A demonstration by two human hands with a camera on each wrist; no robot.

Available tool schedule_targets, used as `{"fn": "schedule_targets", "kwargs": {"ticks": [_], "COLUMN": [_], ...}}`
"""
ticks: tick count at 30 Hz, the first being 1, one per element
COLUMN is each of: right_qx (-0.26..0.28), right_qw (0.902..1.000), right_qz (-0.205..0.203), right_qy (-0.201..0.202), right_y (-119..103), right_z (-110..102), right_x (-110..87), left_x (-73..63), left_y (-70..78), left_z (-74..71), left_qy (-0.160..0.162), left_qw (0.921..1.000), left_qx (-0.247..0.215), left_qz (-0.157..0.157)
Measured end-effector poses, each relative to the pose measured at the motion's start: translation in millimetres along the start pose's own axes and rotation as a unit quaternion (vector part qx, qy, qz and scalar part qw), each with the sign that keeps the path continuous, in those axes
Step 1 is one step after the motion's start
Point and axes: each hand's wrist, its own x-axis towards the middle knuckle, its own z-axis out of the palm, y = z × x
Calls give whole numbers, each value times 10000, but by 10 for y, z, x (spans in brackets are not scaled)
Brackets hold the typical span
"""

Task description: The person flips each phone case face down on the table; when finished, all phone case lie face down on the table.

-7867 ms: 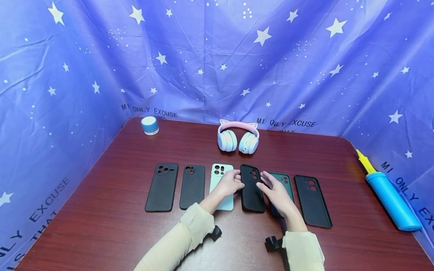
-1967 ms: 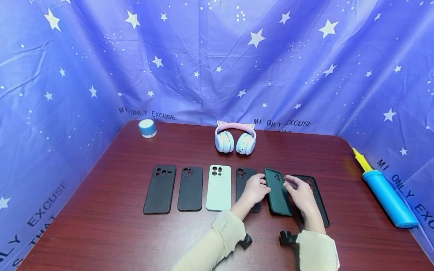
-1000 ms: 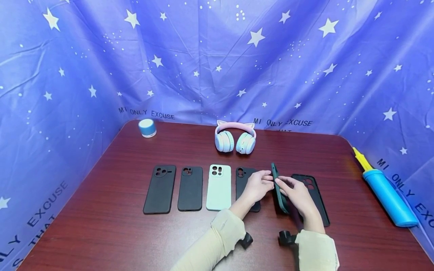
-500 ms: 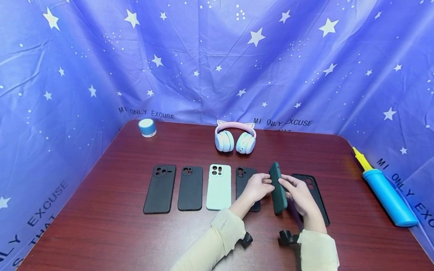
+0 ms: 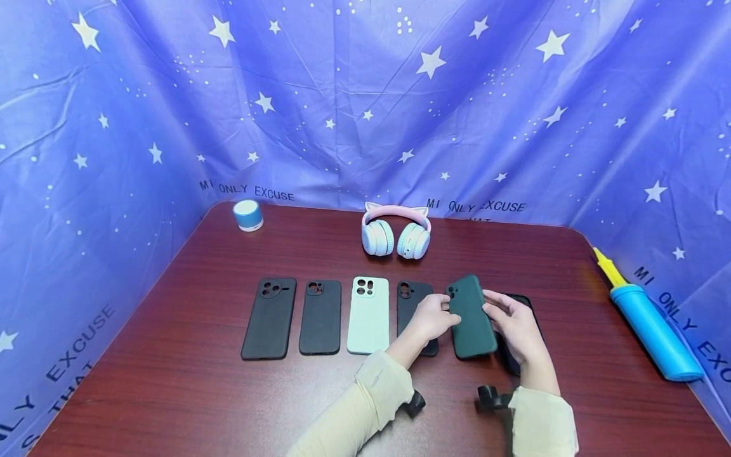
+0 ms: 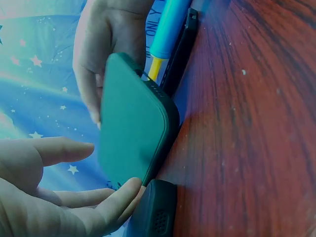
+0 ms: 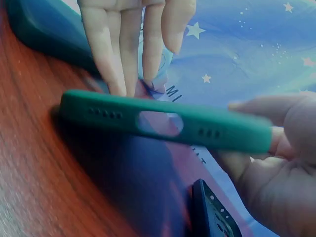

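Note:
A dark green phone case (image 5: pixel 473 320) is tilted with its back facing up, left edge low and right edge raised off the table. My right hand (image 5: pixel 516 324) pinches that raised edge; the right wrist view shows the thumb above the case's end (image 7: pixel 98 104) and fingers below. Along the low edge, fingertips of my left hand (image 5: pixel 429 318) touch the case, fairly straight, with one digit standing apart in the left wrist view. Under my left hand lies a black phone case (image 5: pixel 415 294), partly covered. Another black phone case (image 5: pixel 509 357) lies mostly hidden behind my right hand.
Further left in the row lie a pale green phone case (image 5: pixel 368 324) and two black ones, a nearer (image 5: pixel 320 324) and a farther (image 5: pixel 268 327). Cat-ear headphones (image 5: pixel 396 235) and a blue-white cylinder (image 5: pixel 248 217) stand behind. A blue pump (image 5: pixel 653 333) lies at the right edge.
The green phone case has turned over from inside up, through standing on edge, to back up. Earlier, both hands were at the black case to its left, which now also lies back up.

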Motion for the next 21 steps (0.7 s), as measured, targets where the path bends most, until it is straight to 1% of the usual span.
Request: {"fn": "schedule_targets", "kwargs": {"ticks": [3,6,8,12,16,21], "right_qx": [-733,-1457,-1803,-2319,-2749,-2981], "right_qw": [9970,9887,9829,9720,9604,9528], "right_qz": [53,123,162,96,-57,-156], "right_qy": [239,335,340,366,461,547], "right_y": [-1,-5,-4,7,16,27], "right_z": [8,24,31,44,67,99], "right_x": [5,4,5,13,21,36], "left_x": [-2,-8,-11,-25,-32,-43], "left_y": [8,18,29,59,71,77], "left_z": [-17,-29,-33,-40,-40,-40], "left_qy": [24,56,94,123,108,101], "left_qw": [9998,9990,9980,9951,9931,9921], "left_qx": [206,429,609,960,1155,1244], "left_qz": [45,103,151,180,164,155]}}
